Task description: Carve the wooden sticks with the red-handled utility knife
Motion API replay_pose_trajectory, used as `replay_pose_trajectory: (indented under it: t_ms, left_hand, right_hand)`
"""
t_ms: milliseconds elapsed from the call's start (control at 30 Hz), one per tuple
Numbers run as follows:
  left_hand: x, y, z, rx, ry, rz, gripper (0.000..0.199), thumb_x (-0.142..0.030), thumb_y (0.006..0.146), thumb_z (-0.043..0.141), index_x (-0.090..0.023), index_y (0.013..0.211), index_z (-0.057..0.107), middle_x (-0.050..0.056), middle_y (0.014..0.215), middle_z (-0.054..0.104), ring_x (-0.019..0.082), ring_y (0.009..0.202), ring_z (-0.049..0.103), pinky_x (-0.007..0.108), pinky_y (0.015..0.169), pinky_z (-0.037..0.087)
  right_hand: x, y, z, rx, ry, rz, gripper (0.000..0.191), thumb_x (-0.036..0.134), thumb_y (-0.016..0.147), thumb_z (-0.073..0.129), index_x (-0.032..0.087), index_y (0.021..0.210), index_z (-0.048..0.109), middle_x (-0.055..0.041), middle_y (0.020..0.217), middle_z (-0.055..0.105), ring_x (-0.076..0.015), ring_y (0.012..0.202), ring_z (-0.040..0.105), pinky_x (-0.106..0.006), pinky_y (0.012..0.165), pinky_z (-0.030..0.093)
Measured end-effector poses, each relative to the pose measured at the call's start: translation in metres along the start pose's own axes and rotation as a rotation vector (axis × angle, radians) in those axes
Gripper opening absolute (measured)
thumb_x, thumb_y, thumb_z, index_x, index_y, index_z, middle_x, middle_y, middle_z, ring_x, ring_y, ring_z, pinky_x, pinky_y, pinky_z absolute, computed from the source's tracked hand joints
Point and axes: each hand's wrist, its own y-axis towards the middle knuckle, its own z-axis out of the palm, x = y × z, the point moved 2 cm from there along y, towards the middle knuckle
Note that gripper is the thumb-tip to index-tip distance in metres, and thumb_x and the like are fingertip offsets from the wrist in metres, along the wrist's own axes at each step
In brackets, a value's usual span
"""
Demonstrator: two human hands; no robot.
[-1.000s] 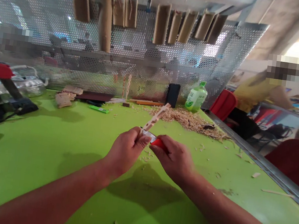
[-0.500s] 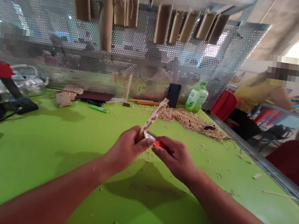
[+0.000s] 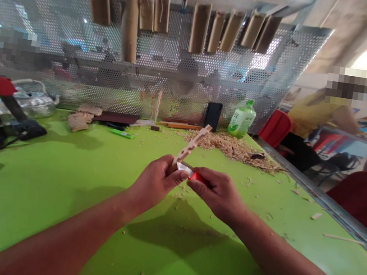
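Note:
My left hand (image 3: 154, 180) is closed round the lower end of a pale, notched wood carving (image 3: 193, 145), which slants up to the right. In my right hand (image 3: 218, 192) is a knife with a red handle (image 3: 198, 178), gripped between thumb and curled fingers. Its blade (image 3: 184, 168) lies against the wood just above my left fist. My left thumb presses at the blade near the handle. The lower end of the carving is hidden inside my left hand. Both hands are held above the green tabletop (image 3: 103, 244).
Wood shavings (image 3: 233, 148) are heaped at the back right, beside a green bottle (image 3: 242, 119) and a black phone (image 3: 213, 116). A thin carved piece (image 3: 157, 106) stands upright on a small base. A green cutter (image 3: 121, 134) lies back left, near kettles (image 3: 35, 98). A person (image 3: 323, 111) sits at right.
The upper end of the carving has tipped slightly to the right and down. Both hands keep nearly the same place and hold on the wood and the knife.

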Motion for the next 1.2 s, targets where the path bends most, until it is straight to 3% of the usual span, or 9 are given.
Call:
replay_pose_trajectory:
  t_ms: [300, 500, 1000, 1100, 1200]
  left_hand:
    - [0.0009, -0.0004, 0.0000, -0.031, 0.084, 0.010, 0.040, -0.056, 0.085, 0.055, -0.019, 0.074, 0.045, -0.005, 0.062, 0.045, 0.009, 0.056, 0.038, 0.023, 0.050, 0.029]
    - [-0.0031, -0.0030, 0.0004, -0.054, 0.116, 0.026, 0.038, -0.055, 0.087, 0.053, -0.018, 0.076, 0.051, -0.004, 0.062, 0.048, 0.009, 0.055, 0.040, 0.022, 0.050, 0.029]
    - [-0.0027, -0.0028, 0.0034, -0.075, 0.074, -0.071, 0.042, -0.058, 0.087, 0.051, -0.018, 0.076, 0.052, -0.003, 0.061, 0.048, 0.010, 0.055, 0.040, 0.023, 0.048, 0.029]
    - [-0.0017, -0.0032, 0.0041, -0.070, 0.058, -0.048, 0.041, -0.057, 0.088, 0.050, -0.018, 0.077, 0.052, -0.004, 0.062, 0.045, 0.010, 0.056, 0.039, 0.023, 0.049, 0.029]
    - [0.0001, -0.0030, 0.0038, -0.043, 0.044, -0.014, 0.036, -0.053, 0.089, 0.051, -0.018, 0.080, 0.051, -0.004, 0.064, 0.047, 0.010, 0.057, 0.040, 0.022, 0.050, 0.031]
  right_hand:
    - [0.0011, 0.0022, -0.0004, 0.066, 0.060, 0.038, 0.038, 0.050, 0.089, 0.054, 0.018, 0.070, 0.054, 0.0040, 0.059, 0.040, -0.0084, 0.053, 0.035, -0.023, 0.046, 0.026]
    - [-0.0035, 0.0018, 0.0033, 0.026, 0.025, 0.007, 0.035, 0.050, 0.090, 0.055, 0.017, 0.076, 0.058, 0.0035, 0.060, 0.045, -0.0089, 0.054, 0.039, -0.023, 0.048, 0.028]
    - [0.0032, -0.0051, 0.0051, -0.225, -0.507, -0.095, 0.034, 0.049, 0.092, 0.051, 0.019, 0.087, 0.066, -0.0024, 0.064, 0.059, -0.0126, 0.055, 0.047, -0.027, 0.054, 0.026]
    - [0.0014, -0.0037, 0.0048, -0.208, -0.400, -0.065, 0.034, 0.050, 0.091, 0.053, 0.018, 0.087, 0.065, -0.0009, 0.062, 0.056, -0.0116, 0.054, 0.045, -0.026, 0.053, 0.027]
    - [-0.0031, -0.0003, 0.0059, -0.083, -0.129, -0.005, 0.036, 0.051, 0.090, 0.054, 0.017, 0.081, 0.063, 0.0019, 0.060, 0.051, -0.0097, 0.053, 0.041, -0.024, 0.050, 0.028]
